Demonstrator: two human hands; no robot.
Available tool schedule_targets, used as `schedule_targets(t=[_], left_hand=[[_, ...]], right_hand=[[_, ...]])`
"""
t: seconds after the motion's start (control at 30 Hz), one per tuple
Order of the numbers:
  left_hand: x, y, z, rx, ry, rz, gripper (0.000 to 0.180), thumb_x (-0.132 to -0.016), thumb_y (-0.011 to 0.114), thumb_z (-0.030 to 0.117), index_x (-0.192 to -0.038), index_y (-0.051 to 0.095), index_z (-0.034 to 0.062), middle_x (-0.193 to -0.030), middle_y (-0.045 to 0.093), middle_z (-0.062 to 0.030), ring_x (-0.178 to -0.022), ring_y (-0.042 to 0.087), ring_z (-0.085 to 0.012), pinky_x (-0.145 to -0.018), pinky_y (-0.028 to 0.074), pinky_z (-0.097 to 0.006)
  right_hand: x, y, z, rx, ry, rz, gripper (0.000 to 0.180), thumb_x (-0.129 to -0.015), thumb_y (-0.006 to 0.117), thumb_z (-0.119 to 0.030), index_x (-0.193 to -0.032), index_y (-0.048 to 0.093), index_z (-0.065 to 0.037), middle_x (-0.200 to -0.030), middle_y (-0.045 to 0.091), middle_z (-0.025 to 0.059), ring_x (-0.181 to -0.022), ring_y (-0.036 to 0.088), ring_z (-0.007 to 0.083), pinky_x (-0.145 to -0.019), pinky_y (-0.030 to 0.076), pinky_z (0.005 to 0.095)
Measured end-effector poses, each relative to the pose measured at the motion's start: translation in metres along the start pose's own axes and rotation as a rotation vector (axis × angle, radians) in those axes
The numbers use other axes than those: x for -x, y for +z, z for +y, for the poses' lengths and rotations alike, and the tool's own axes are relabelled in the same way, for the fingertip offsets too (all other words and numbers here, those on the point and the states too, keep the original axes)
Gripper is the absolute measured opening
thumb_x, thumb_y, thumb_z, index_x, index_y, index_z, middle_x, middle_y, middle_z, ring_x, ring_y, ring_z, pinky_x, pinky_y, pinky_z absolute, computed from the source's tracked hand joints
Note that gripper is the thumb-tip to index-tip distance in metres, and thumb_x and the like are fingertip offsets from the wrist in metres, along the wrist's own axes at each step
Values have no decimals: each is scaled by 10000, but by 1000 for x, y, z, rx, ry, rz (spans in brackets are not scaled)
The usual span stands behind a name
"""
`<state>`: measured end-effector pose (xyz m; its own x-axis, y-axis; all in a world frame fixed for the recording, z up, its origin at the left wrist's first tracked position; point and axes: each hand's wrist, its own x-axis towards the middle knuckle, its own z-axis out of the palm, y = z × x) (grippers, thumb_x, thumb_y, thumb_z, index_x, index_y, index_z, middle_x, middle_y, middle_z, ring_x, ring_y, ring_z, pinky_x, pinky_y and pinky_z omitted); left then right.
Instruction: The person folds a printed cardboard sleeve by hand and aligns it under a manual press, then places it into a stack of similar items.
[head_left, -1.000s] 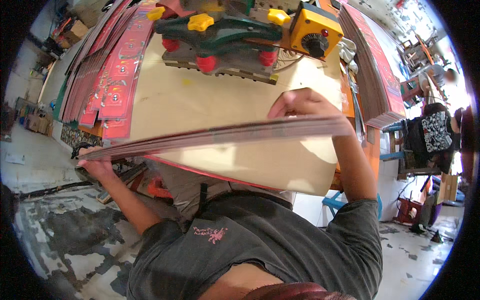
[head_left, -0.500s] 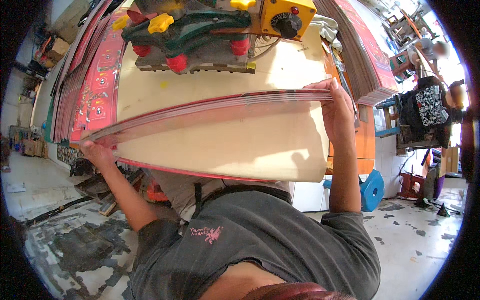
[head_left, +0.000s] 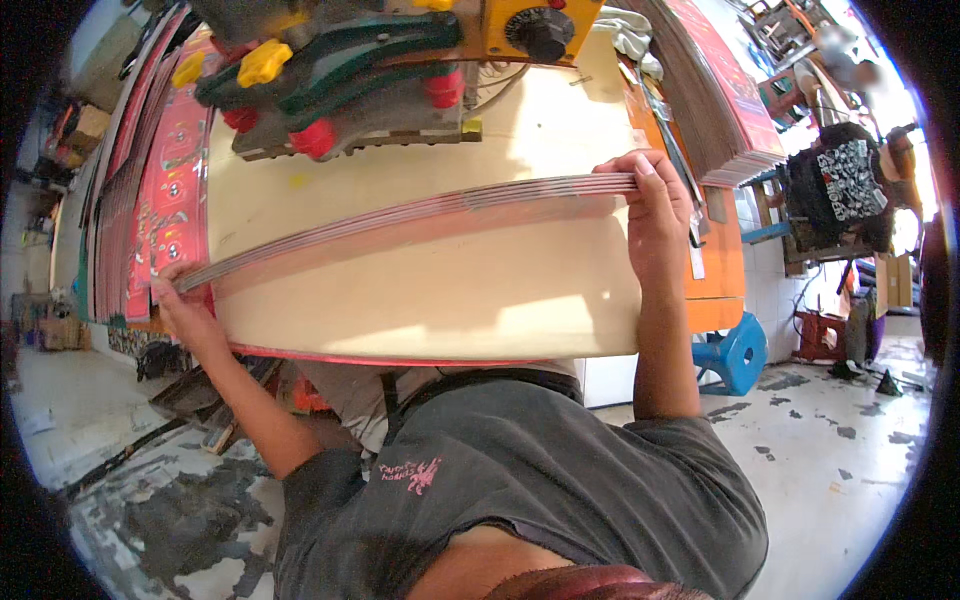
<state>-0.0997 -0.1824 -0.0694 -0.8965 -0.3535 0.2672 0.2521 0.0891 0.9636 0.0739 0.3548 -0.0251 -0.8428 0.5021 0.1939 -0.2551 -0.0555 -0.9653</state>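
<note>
A thin stack of long printed sheets (head_left: 420, 207) is held on edge between my two hands, its layered grey edges facing up. My left hand (head_left: 188, 310) pinches the stack's left end, beside a pile of red printed sheets (head_left: 170, 215). At the other end my right hand (head_left: 655, 195) grips the stack between thumb and fingers, slightly higher in view. Beneath it lies a cream tabletop (head_left: 430, 310) with a red strip along its near edge. The sheets' broad faces are mostly hidden from above.
A machine (head_left: 360, 90) with dark green arms, red feet and yellow knobs stands at the far side. Its yellow box (head_left: 500, 25) carries a black dial. Another tall pile of sheets (head_left: 700, 100) rises at the right. A blue stool (head_left: 735, 355) stands on the floor.
The view has shifted slightly, with the machine and piles moving left and up. Both hands keep their hold on the stack; its red face shows less along the top.
</note>
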Motion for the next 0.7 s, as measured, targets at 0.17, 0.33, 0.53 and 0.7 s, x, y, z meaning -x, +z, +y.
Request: schedule_targets(t=[0.17,0.33,0.53,0.7], left_hand=[[12,20,11,198,-21,67,446,-1059,529,432,-1053,665,7,-986,676,-103,-912,656,-201,-780,544,-340],[9,22,8,185,-42,72,419,-1038,569,427,-1056,672,21,-938,685,-86,-838,668,-180,-705,542,-312],[10,31,5,162,9,140,457,-1035,556,459,-1065,673,18,-936,687,-86,-817,665,-175,-633,528,-287],[15,39,5,98,72,157,514,-1057,489,504,-1083,660,20,-947,675,-81,-830,669,-179,-648,557,-304]], right_hand=[[3,3,-2,-69,-8,41,326,-1089,465,-278,-1087,629,3,-1013,720,171,-972,683,221,-942,505,364],[0,-2,1,-149,-12,81,354,-1080,408,-296,-1175,571,4,-1047,709,219,-1005,695,287,-981,503,413],[1,-4,2,-179,-67,99,331,-1072,388,-265,-1213,535,-5,-1061,712,232,-1017,688,289,-1007,479,415],[-1,-11,6,-168,-143,164,301,-1064,389,-238,-1193,530,-5,-1073,686,207,-1041,652,260,-972,472,382]])
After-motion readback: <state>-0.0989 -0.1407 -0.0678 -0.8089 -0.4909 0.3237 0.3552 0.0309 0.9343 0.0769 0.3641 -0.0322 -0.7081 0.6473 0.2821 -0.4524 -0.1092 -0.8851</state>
